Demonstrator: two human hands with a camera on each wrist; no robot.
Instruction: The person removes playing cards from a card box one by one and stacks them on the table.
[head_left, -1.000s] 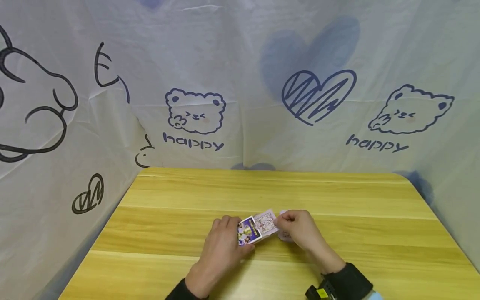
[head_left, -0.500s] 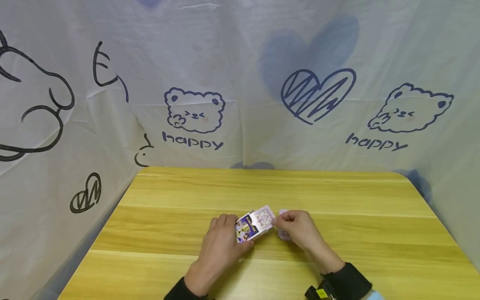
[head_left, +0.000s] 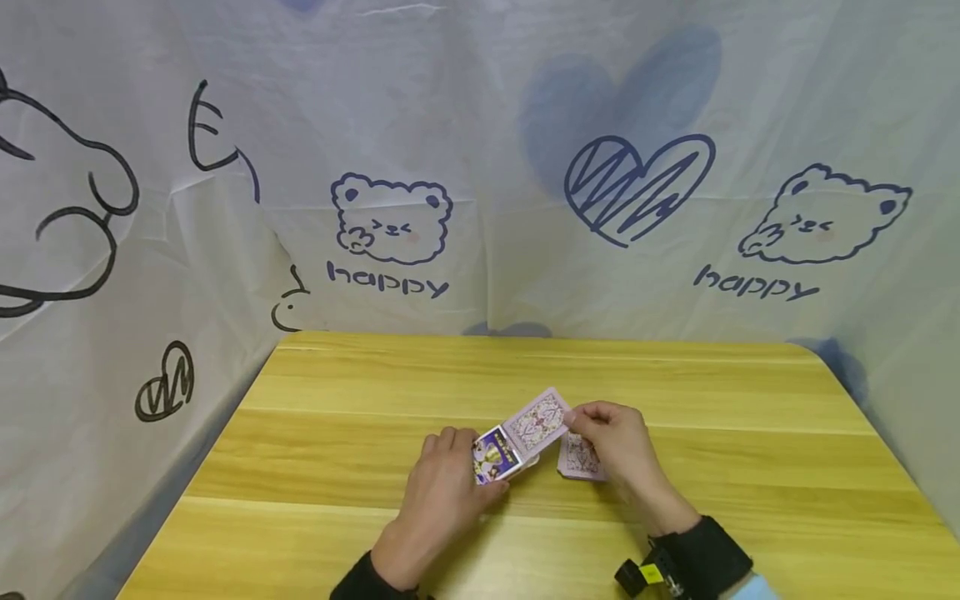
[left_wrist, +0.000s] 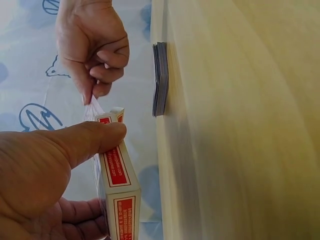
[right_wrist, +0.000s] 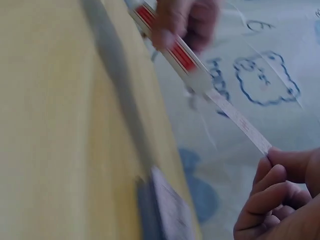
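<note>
My left hand grips a small playing-card box, thumb along one side and fingers behind. The box has a purple printed front; in the left wrist view its red-and-white edge shows. A playing card with a pink patterned back sticks far out of the box's open end. Between thumb and index finger, my right hand pinches the outer corner of that card. Beneath the right hand, a stack of playing cards lies face down on the table, partly hidden by the hand.
The wooden table stretches around both hands. A white cloth with drawn bears and hearts hangs behind it and along the sides. From the left wrist view, the stack stands near a table edge.
My right hand has moved up and to the right, drawing the card further out of the box. More of the stack on the table shows now. The left hand stays nearly still.
</note>
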